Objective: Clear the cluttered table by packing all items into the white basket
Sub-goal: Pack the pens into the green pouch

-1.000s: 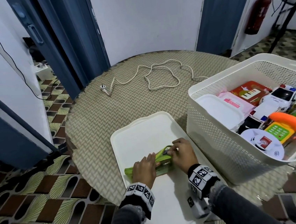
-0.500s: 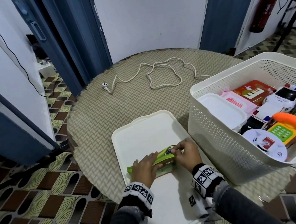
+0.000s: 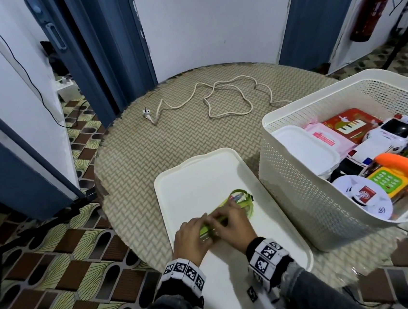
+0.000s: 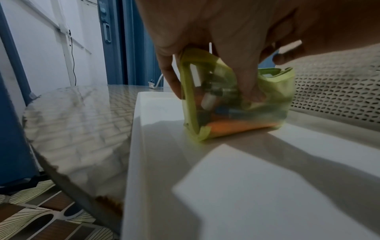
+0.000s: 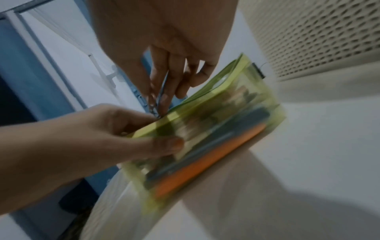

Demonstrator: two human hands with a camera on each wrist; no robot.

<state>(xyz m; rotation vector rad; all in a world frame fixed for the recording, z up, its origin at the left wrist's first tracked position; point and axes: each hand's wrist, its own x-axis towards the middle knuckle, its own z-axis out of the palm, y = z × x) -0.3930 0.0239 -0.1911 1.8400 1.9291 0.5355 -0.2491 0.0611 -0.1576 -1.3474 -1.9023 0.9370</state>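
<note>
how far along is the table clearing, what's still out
Mostly done: the white basket already holds toys and boxes. In hand: the left hand and right hand grip the green pencil pouch on the white tray. Left: pouch, tray and white cord.

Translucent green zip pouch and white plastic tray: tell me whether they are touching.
Touching. The left wrist view shows the translucent green zip pouch standing on the white plastic tray, bottom edge on it, no gap.

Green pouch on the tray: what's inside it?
The green pouch shows pen-like items through its clear side, one orange, one blue. The left hand covers one end; the rest is blurred.
</note>
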